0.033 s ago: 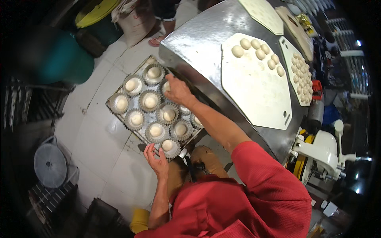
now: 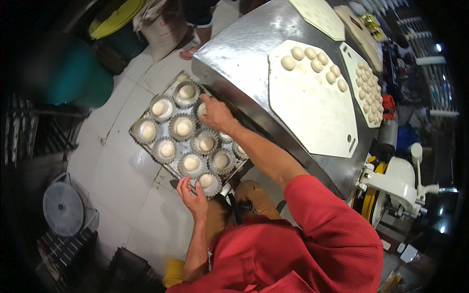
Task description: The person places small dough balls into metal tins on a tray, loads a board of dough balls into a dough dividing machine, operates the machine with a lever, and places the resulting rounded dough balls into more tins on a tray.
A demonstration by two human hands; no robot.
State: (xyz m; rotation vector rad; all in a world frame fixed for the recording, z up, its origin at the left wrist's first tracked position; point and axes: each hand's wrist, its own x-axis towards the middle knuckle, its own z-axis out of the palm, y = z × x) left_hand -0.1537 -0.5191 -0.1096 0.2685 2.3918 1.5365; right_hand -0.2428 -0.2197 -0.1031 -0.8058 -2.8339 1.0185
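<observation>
The largest surface, a metal tabletop (image 2: 234, 53), is seen to the right. A tray (image 2: 164, 128) is set just beside it, in front of the person; what it is held up by is hidden, so a tilt could be caused if its near corner were pressed hard. On the tabletop, a white board (image 2: 312, 117) is laid, its lower part left bare.

By the right hand (image 2: 218, 115), the tray's far right side is reached, with the fingers dipped into a tin; whether the dough there is pinched or only touched cannot be made out. The left hand (image 2: 194, 198) is held at the near corner with fingers spread, closed on nothing visible.

The tray is crowded with fluted tins (image 2: 173, 134), so a neighbour could be knocked askew by the right wrist or forearm passing over. In the tins, dough balls (image 2: 183, 128) are seated singly; one could be flattened or left off-centre by uneven finger pressure. Eight loose balls (image 2: 317, 65) are grouped at the board's far end, where rolling could be caused by a bump.
</observation>
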